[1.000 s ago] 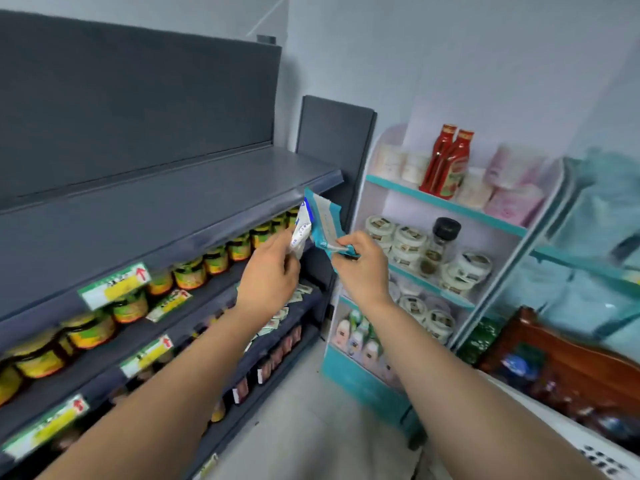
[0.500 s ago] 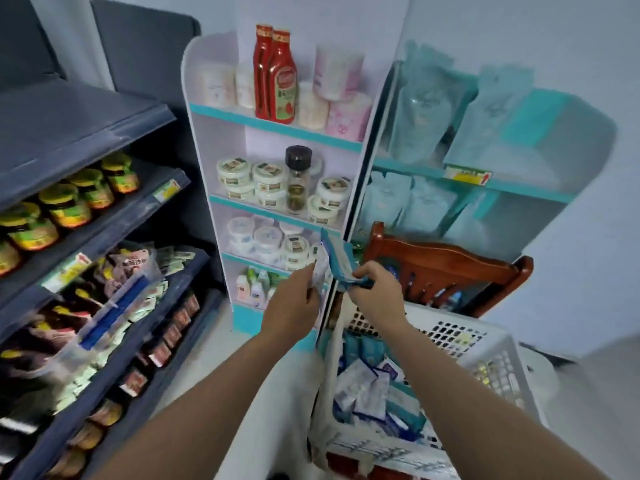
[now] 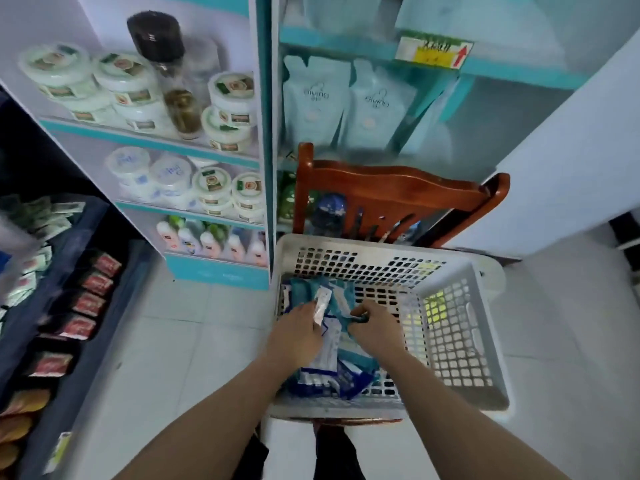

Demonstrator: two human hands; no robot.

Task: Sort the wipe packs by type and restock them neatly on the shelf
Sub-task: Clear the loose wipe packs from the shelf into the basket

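Note:
A white perforated basket point(image 3: 460, 327) sits on a wooden chair point(image 3: 391, 192); several blue, teal and white wipe packs point(image 3: 329, 372) lie piled in its left half. My left hand point(image 3: 298, 336) is over the pile and pinches a small white wipe pack point(image 3: 321, 304). Right beside it, my right hand point(image 3: 377, 329) grips teal wipe packs point(image 3: 341, 301) by their lower edge. Both hands are inside the basket, close together.
A white and teal shelf unit point(image 3: 194, 143) with round tubs and small bottles stands behind left. Teal pouches point(image 3: 346, 105) fill the shelf behind the chair. A dark shelf point(image 3: 69, 306) with red packets runs along the left. White tiled floor lies between.
My view swung from the grey shelf on the left to the basket. Both hands, still holding their packs, came down from shelf height into the basket.

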